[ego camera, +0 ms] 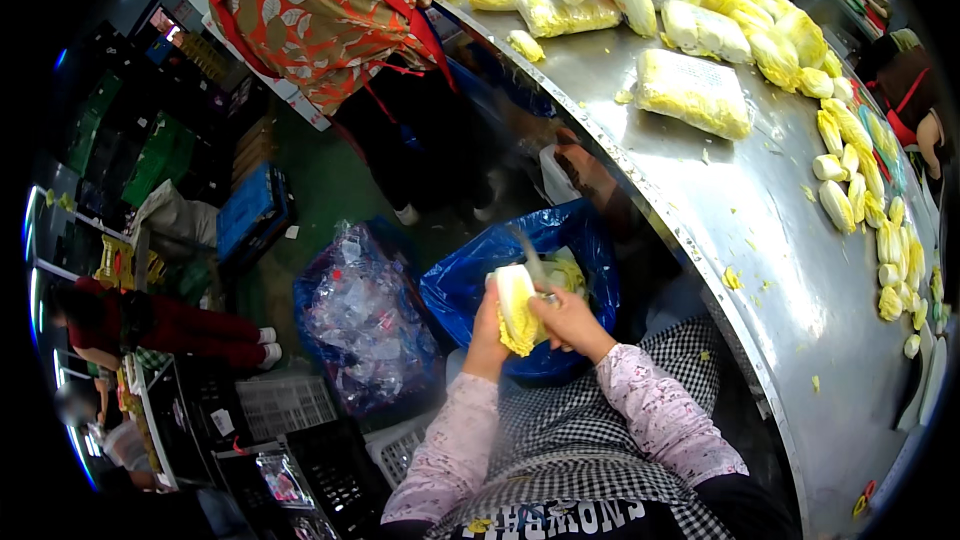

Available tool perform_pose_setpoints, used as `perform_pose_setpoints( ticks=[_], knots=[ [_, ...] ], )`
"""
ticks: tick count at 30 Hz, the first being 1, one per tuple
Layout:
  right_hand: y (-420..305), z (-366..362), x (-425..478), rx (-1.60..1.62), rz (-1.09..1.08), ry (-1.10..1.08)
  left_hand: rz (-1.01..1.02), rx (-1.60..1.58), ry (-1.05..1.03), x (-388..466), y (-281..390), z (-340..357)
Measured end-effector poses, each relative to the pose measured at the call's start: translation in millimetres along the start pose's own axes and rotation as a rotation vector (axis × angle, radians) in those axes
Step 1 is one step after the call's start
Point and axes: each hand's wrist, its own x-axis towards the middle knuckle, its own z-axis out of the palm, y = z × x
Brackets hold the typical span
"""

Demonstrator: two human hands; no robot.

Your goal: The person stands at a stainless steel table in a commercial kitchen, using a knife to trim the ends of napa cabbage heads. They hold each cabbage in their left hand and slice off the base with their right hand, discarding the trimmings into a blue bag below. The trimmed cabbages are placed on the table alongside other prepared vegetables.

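My left hand [487, 330] is closed around a small napa cabbage [516, 304], holding it with the white base upward over a bin lined with a blue plastic bag [465, 270]. My right hand [574, 321] grips a knife handle, its thumb close to the cabbage's right side. The knife's blade [531, 255] is blurred and points up, away from me. Cut leaves [566, 274] lie inside the blue bag, partly hidden behind my right hand.
A steel table [757, 240] curves along the right, bearing loose cabbages [836, 206] and wrapped packs [694, 94]. A bag of clear plastic waste [367, 322] stands left of the bin. A co-worker in a patterned apron [322, 7] stands ahead; crates [285, 405] are lower left.
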Motion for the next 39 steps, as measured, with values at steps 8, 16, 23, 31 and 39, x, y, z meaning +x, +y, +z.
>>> perform_pose_setpoints(
  ticks=[8, 16, 23, 31, 39],
  knots=[
    [20, 3, 3, 0.076, -0.233, 0.287, 0.301, 0.747, 0.065, -4, -16, 20],
    [48, -13, 31, -0.247, -0.184, 0.443, 0.004, 0.038, -0.149, -10, -8, -3],
    [-12, -10, -11, 0.223, 0.029, -0.072, -0.078, 0.062, -0.268, -13, 3, 6],
    [8, 10, -5, 0.246, -0.313, 0.299, 0.257, 0.316, -0.075, -14, -14, 29],
    [51, -21, 29, -0.368, -0.277, 0.454, 0.204, 0.364, -0.398, -29, 13, 33]
  ],
)
